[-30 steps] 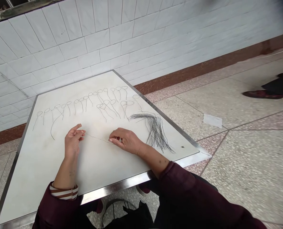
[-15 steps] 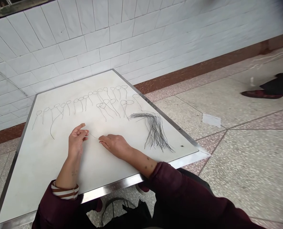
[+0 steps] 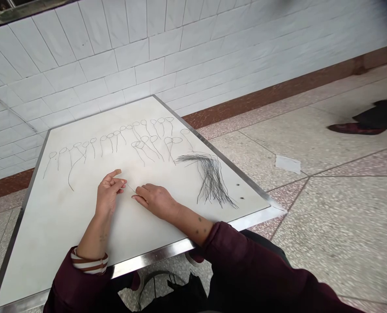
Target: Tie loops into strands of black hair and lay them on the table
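Between my two hands a thin dark wire [image 3: 130,188] spans a short gap above the white table [image 3: 66,239]. My left hand [image 3: 110,189] pinches one end of it between thumb and fingertip. The other end runs into the fingers of my right hand [image 3: 156,200], which are closed together. Beyond the hands lie several wires bent into loops with straight tails, such as a looped wire [image 3: 52,155] at the left end of the row. To the right of my right hand rests a bundle of loose dark wires [image 3: 211,178].
The table has a metal edge [image 3: 154,257]. Behind it rises a white tiled wall [image 3: 131,56]. On the floor to the right lies a white piece of paper [image 3: 288,164], and farther off shows a person's shoe [image 3: 356,128]. Two small dark specks are near the table's right corner.
My left hand has shifted slightly right, nearer to my right hand, and the visible wire between them is shorter. A second dark speck now shows at the table's right side.
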Tool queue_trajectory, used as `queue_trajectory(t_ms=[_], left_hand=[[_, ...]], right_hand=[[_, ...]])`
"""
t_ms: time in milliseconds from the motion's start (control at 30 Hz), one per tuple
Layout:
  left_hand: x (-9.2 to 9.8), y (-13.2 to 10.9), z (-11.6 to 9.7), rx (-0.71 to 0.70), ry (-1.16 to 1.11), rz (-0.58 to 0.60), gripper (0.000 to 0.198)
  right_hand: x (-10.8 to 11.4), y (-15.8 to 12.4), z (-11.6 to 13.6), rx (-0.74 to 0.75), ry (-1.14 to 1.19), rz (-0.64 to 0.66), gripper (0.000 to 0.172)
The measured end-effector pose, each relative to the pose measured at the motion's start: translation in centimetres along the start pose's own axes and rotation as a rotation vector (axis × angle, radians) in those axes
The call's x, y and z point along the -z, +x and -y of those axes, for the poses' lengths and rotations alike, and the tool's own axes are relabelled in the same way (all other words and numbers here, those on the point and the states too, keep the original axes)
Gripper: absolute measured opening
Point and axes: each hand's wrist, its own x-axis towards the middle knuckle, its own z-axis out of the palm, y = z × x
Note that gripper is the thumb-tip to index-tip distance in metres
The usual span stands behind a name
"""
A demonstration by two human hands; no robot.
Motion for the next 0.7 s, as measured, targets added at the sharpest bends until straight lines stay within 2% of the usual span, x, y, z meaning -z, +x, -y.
queue_trajectory(t_ms=[67,233,333,467,567,633,700], left_hand=[[-0.1,-0.1,0.0,0.003,0.013,0.028,0.052],[-0.7,-0.5,0.1,-0.011,-0.057,-0.001,0.051],[-0.8,-0.5,0.1,-0.009,-0.058,0.008,0.051],[-0.8,-0.4,0.1,0.025,0.015,0.135,0.051],[-0.9,-0.5,-0.1,0.039,0.009,0.265,0.052],[-0.9,-0.6,-0.2,0.061,-0.038,0.294,0.053],[-0.8,-0.6,-0.2,0.073,-0.079,0.291,0.054]], right_hand=[[-0.1,0.0,-0.3,0.009,0.056,-0.021,0.026],[-1.7,0.2,0.1,-0.145,0.054,-0.004,0.026],[-1.9,0.2,0.4,-0.184,0.051,0.013,0.024],[-0.8,0.3,0.0,-0.177,0.153,-0.016,0.025],[-0.1,0.6,-0.5,-0.176,0.362,-0.042,0.019],[-0.1,0.8,-0.8,-0.198,0.495,-0.051,0.016],[-0.2,0.9,-0.9,-0.244,0.580,-0.066,0.022]])
